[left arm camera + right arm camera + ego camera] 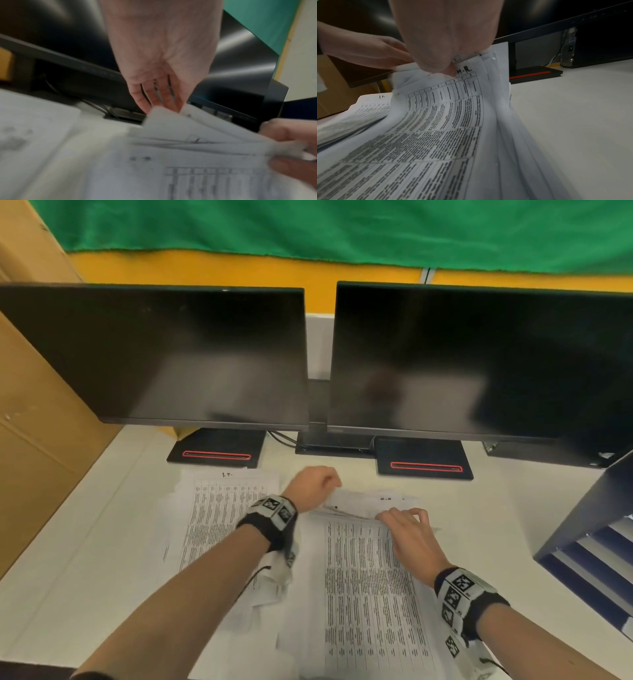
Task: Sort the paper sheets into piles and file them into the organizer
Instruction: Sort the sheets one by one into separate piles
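Sorting step, judging by the layout: 2 groups of printed sheets lie on the white counter (479, 508), none visibly filed by these hands yet. Right hand (409, 529) pinches the far top edge of the right stack (370, 594), thumb on the printed face and fingers curled behind, lifting several sheets so they bow up; the right wrist view shows "H.R" handwritten at the top of the lifted sheet. Left hand (313, 486) reaches across to the same far edge, fingers curled onto the sheet corners; exact pinch is blurred in the left wrist view, but it looks like it is gripping a sheet end. Left pile (222, 508), marked "I.T.", lies flat just beside the right stack, partly under the left forearm. Next move likely calls for separating 1 sheet from the fanned edges without dragging its neighbours, then reading the header and dropping it on the matching pile. Organizer (589, 525), dark blue with slots, stands at the right counter edge, near the right stack, with bare counter between them. 2 monitors (154, 354) and their bases close off the far side, so lift room is toward the person and rightward. Cardboard box (37, 422) walls the left.
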`<state>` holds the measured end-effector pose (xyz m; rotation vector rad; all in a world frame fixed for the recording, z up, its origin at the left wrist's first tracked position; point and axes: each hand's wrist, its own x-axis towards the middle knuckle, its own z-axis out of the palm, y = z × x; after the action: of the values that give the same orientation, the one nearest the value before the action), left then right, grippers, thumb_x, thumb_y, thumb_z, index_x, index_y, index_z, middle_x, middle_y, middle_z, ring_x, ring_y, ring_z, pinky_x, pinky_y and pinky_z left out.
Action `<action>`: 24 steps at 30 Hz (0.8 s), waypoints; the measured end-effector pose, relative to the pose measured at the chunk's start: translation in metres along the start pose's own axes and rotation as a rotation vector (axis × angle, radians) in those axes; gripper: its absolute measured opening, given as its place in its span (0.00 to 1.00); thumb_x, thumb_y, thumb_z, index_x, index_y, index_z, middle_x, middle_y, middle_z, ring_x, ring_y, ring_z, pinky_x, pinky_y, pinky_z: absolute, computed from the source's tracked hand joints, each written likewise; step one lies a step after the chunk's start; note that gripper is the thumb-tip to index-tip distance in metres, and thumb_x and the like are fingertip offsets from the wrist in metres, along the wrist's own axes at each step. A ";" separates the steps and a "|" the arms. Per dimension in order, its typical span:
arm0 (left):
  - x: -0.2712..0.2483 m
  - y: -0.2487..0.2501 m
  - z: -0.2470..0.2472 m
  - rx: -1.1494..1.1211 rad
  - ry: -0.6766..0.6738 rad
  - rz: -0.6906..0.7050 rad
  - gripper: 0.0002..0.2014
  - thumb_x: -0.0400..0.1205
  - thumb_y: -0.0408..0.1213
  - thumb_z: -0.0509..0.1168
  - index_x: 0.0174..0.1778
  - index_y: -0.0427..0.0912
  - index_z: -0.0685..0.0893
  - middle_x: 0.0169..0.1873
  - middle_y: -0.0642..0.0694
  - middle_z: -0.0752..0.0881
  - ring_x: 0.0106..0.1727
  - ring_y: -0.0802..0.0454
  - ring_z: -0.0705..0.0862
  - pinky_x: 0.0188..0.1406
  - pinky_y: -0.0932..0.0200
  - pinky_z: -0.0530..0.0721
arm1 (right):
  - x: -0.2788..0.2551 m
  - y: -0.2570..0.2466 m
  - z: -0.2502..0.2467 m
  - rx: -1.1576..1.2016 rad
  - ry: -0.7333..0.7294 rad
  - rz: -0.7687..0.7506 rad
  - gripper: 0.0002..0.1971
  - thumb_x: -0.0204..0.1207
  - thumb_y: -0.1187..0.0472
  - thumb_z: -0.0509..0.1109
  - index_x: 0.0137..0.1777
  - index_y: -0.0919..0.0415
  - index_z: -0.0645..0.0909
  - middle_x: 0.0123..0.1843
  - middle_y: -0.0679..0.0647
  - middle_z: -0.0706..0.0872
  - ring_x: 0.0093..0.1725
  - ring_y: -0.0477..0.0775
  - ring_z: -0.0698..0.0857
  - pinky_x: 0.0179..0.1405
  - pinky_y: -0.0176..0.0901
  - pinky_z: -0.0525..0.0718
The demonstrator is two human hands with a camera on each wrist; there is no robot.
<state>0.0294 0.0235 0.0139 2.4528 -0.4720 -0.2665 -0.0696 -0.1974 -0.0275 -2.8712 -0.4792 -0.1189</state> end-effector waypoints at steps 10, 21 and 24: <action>0.005 0.011 0.043 0.450 -0.157 0.153 0.05 0.79 0.39 0.61 0.46 0.44 0.81 0.47 0.44 0.86 0.50 0.45 0.82 0.57 0.49 0.77 | -0.002 -0.009 0.006 0.049 0.043 0.119 0.19 0.65 0.74 0.68 0.49 0.51 0.76 0.63 0.54 0.76 0.65 0.57 0.73 0.61 0.51 0.67; -0.008 -0.001 0.031 0.347 -0.008 0.100 0.06 0.86 0.37 0.55 0.50 0.41 0.76 0.48 0.42 0.83 0.44 0.46 0.82 0.49 0.49 0.83 | -0.001 -0.006 0.008 0.049 0.067 0.099 0.13 0.71 0.69 0.67 0.43 0.48 0.73 0.42 0.42 0.85 0.48 0.52 0.80 0.62 0.46 0.58; -0.003 -0.017 0.023 0.339 -0.017 -0.165 0.13 0.83 0.30 0.58 0.63 0.39 0.71 0.59 0.40 0.78 0.54 0.40 0.83 0.52 0.48 0.82 | -0.002 -0.008 0.005 0.058 0.064 0.091 0.12 0.73 0.67 0.68 0.45 0.47 0.76 0.43 0.40 0.86 0.46 0.49 0.78 0.50 0.43 0.59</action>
<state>0.0243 0.0246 -0.0142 2.8283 -0.3437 -0.2951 -0.0734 -0.1897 -0.0306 -2.8172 -0.3344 -0.1785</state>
